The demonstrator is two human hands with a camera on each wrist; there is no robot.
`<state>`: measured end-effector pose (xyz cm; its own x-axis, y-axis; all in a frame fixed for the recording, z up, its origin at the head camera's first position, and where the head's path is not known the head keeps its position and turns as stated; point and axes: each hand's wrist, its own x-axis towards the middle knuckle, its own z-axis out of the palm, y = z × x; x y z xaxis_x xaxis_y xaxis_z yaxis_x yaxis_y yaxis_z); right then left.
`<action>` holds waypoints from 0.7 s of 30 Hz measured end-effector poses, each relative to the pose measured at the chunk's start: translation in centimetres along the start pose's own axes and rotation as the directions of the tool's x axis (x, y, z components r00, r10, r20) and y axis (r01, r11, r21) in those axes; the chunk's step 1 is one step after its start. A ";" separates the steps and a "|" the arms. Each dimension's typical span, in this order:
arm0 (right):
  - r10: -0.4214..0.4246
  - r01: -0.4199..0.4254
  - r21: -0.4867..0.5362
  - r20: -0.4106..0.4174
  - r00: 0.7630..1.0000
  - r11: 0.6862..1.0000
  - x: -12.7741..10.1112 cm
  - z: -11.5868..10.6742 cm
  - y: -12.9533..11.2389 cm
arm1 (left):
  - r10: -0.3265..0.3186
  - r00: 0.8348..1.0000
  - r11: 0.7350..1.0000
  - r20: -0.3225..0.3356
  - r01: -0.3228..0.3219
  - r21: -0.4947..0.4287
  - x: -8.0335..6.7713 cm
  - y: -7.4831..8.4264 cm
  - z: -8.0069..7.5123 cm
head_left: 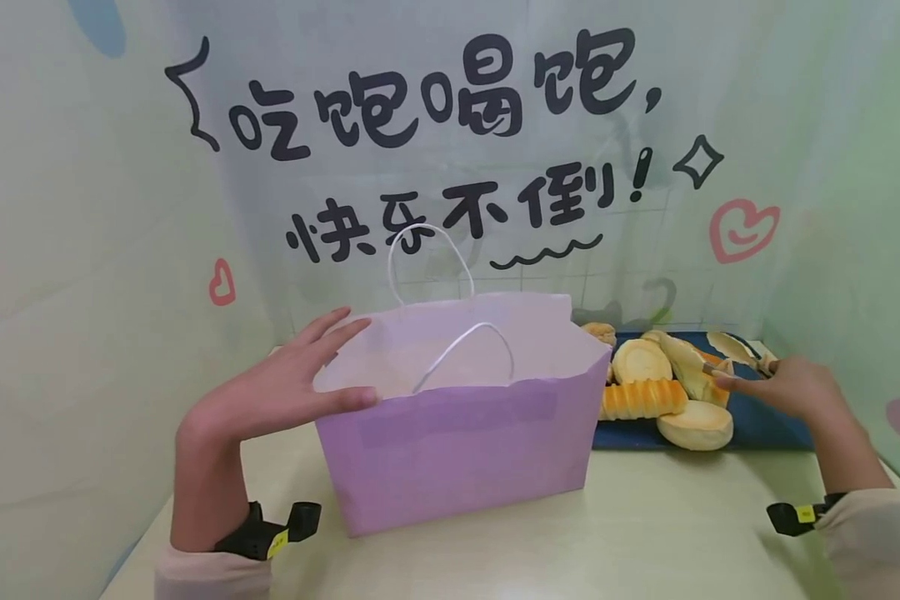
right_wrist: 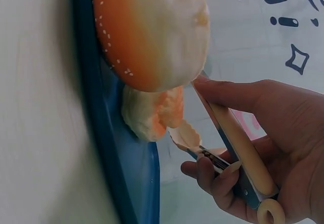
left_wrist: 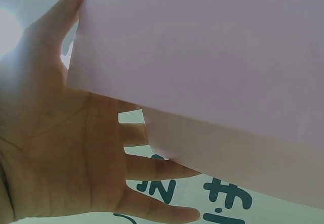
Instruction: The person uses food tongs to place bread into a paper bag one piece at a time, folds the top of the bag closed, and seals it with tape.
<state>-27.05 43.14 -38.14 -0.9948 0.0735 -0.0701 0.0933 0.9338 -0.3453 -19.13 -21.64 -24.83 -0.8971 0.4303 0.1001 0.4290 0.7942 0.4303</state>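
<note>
A lilac paper bag with white cord handles stands upright with its top open. My left hand spreads around its left side, thumb against the front rim and the other fingers extended toward the back. In the left wrist view, the bag's panel covers the thumb tip. My right hand holds a pair of bread tongs with a wood-coloured handle. One pale scalloped tong end stands apart from the other arm, whose tip is hidden behind a sesame bun. The tongs hover over the bread pile.
A blue tray right of the bag holds several breads, including a ridged roll and a round bun. The pale table extends in front. A printed backdrop rises behind, with side panels left and right.
</note>
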 end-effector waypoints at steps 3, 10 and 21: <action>0.025 -0.027 0.026 0.061 0.998 0.999 0.3 0.6 0.2 | -0.005 1.000 1.000 0.001 0.005 -0.003 0.0 0.0 0.0; 0.035 -0.046 0.098 0.108 0.994 0.994 0.4 1.3 0.2 | -0.006 1.000 1.000 -0.001 0.006 -0.010 0.0 -0.1 0.1; 0.037 -0.045 0.068 0.125 0.991 0.997 0.4 1.1 0.2 | -0.010 1.000 1.000 0.000 0.010 -0.011 0.0 -0.1 0.0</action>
<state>-27.34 42.99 -39.32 -0.9779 0.0633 -0.1994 0.1410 0.9037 -0.4043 -19.17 -21.66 -24.89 -0.9011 0.4228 0.0957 0.4192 0.7935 0.4411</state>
